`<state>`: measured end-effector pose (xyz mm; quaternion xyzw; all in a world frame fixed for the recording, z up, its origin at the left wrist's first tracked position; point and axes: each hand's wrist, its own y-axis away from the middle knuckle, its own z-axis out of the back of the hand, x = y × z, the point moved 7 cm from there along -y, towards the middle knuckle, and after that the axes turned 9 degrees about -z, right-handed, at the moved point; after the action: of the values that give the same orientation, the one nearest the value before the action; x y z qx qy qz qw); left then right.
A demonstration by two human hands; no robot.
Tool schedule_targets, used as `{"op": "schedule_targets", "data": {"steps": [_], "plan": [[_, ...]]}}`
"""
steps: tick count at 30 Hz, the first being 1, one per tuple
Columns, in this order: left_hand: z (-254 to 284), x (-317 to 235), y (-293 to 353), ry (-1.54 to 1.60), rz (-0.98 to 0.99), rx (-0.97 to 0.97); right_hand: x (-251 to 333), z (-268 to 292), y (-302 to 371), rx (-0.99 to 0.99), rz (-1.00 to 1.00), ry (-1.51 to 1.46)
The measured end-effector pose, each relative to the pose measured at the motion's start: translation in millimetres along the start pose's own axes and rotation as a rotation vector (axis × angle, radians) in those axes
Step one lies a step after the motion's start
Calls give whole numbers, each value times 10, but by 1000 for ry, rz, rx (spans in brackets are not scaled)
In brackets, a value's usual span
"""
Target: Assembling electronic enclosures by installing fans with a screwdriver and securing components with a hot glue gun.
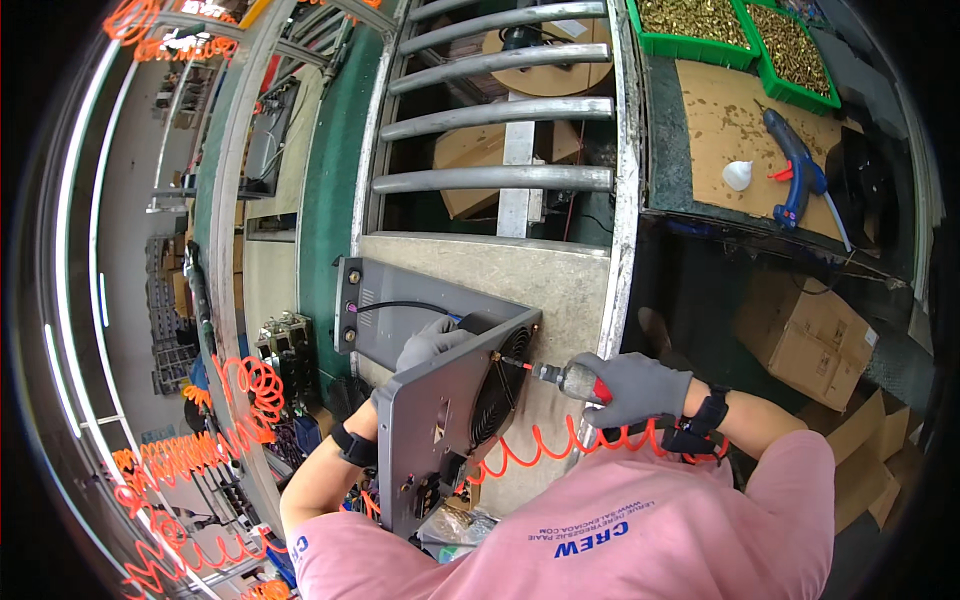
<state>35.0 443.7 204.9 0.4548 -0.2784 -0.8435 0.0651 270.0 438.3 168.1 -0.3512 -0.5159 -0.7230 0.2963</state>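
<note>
A grey metal panel (408, 440) stands on edge in front of me, with a round black fan grille (497, 390) on its right-hand face. My right hand (640, 388), in a grey glove, is wrapped round a power screwdriver (552, 374). The screwdriver's bit points left and meets the panel by the grille's upper edge. Behind the panel is my left hand (430, 341), also gloved, next to a dark part at the panel's far end; its fingers are mostly hidden. A grey metal chassis plate (400, 292) lies beyond, with a black cable (400, 304) running from its left flange toward the panel.
A metal roller conveyor (500, 180) stretches away ahead. At right, a bench holds green bins (795, 55) of small brass-coloured parts and a blue glue gun (795, 170). Cardboard boxes (810, 335) stand below it. A coiled orange air hose (540, 445) hangs between me and the panel.
</note>
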Motion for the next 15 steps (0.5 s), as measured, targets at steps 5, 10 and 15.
{"op": "schedule_targets", "data": {"steps": [5, 10, 15], "plan": [[8, -343, 105, -322, -333, -51, 8, -41, -66, -62, -17, 47], [98, -259, 603, -292, -320, -90, 75, -45, -44, -99, -24, 63], [10, 15, 647, -263, -311, -120, 121, -4, -9, -134, -46, 109]]}}
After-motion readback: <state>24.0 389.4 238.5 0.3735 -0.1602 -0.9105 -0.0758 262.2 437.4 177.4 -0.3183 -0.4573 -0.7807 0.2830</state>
